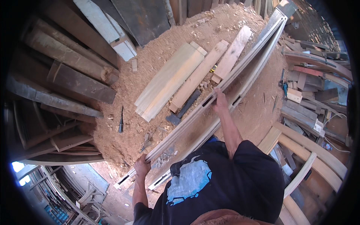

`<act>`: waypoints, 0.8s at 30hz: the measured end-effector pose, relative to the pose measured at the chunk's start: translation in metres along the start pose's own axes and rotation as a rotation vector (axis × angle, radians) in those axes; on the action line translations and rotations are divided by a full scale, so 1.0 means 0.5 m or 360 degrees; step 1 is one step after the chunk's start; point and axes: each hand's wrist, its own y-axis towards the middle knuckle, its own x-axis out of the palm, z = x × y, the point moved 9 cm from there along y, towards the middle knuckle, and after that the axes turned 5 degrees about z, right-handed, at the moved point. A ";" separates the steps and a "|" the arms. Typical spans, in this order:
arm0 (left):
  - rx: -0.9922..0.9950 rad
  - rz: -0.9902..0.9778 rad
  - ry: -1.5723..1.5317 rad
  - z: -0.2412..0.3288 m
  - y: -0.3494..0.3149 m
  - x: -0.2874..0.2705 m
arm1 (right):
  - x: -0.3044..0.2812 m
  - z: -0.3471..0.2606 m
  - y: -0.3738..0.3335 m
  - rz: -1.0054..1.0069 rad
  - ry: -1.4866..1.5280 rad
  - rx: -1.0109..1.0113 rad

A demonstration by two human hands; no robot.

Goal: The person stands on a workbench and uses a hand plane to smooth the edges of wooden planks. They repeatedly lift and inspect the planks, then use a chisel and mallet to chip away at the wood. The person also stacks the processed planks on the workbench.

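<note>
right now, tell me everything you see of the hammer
The hammer has a dark, blocky head, apparently metal, and a thick, straight, dark handle of unclear material. It lies on the sawdust between the middle plank and the held beam, its handle pointing away and rightward. No hand touches it.

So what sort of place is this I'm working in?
Probably a woodworking shop: sawdust covers much of the ground, cut planks lie on it, and your left hand and right hand hold a long slotted timber.
</note>
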 end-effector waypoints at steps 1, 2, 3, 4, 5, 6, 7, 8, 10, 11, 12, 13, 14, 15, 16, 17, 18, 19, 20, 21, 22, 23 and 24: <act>0.0015 -0.0023 -0.0006 0.005 0.010 0.000 | 0.012 -0.016 -0.004 -0.0009 -0.0022 -0.0025; 0.0029 -0.0046 -0.0011 0.009 0.018 -0.001 | 0.009 -0.026 -0.003 0.0038 -0.0002 -0.0045; 0.0039 -0.0059 -0.0007 0.014 0.029 -0.011 | 0.013 -0.030 -0.001 0.0073 0.0026 -0.0060; 0.0020 -0.0117 0.0022 0.020 0.038 -0.015 | 0.016 -0.032 0.004 0.0108 0.0054 -0.0073; 0.0017 -0.0146 0.0018 0.027 0.046 -0.020 | 0.015 -0.034 0.012 0.0129 0.0020 -0.0104; 0.0012 -0.0186 0.0005 0.036 0.047 -0.017 | 0.004 -0.037 0.020 0.0160 -0.0025 -0.0136; 0.0007 -0.0227 -0.0008 0.044 0.049 -0.012 | -0.008 -0.043 0.027 0.0190 -0.0069 -0.0166; 0.0024 -0.0253 -0.0006 0.051 0.051 -0.001 | -0.020 -0.047 0.037 0.0179 -0.0168 -0.0090; 0.0017 -0.0327 0.0006 0.051 0.030 0.034 | -0.047 -0.040 0.042 0.0153 -0.0383 0.0105; 0.0023 -0.0339 0.0005 0.057 0.026 0.052 | -0.074 -0.072 0.048 0.0392 -0.0769 -0.0018; 0.0026 -0.0372 0.0002 0.071 0.019 0.073 | -0.095 -0.116 0.029 0.0633 -0.1170 -0.0135; 0.0063 -0.0369 -0.0018 0.088 0.008 0.089 | -0.101 -0.159 0.022 0.0589 -0.1391 -0.0449; 0.0109 -0.0352 -0.0046 0.108 0.007 0.108 | -0.109 -0.209 0.021 0.0526 -0.1598 -0.0785; 0.0127 -0.0368 -0.0084 0.119 0.007 0.133 | -0.157 -0.241 0.038 0.0568 -0.1531 -0.0888; 0.0145 -0.0381 -0.0119 0.127 0.004 0.156 | -0.214 -0.269 0.060 0.0609 -0.1459 -0.0991; 0.0151 -0.0387 -0.0125 0.135 0.000 0.178 | -0.286 -0.303 0.088 0.0745 -0.1550 -0.1036; 0.0151 -0.0383 -0.0129 0.144 -0.001 0.202 | -0.302 -0.318 0.086 0.0845 -0.1633 -0.1058; 0.0152 -0.0375 -0.0130 0.154 0.000 0.220 | -0.302 -0.333 0.067 0.0947 -0.1713 -0.1071; 0.0139 -0.0400 -0.0148 0.163 -0.004 0.242 | -0.307 -0.352 0.043 0.1025 -0.1791 -0.1059; 0.0129 -0.0423 -0.0170 0.174 -0.008 0.263 | -0.294 -0.367 0.013 0.1107 -0.1868 -0.1052; 0.0135 -0.0450 -0.0188 0.181 -0.007 0.270 | -0.324 -0.356 0.035 0.1093 -0.1800 -0.1024; 0.0172 -0.0508 -0.0258 0.182 -0.006 0.273 | -0.364 -0.345 0.067 0.1078 -0.1733 -0.0997; 0.0188 -0.0554 -0.0324 0.178 -0.008 0.270 | -0.386 -0.333 0.100 0.1039 -0.1668 -0.0965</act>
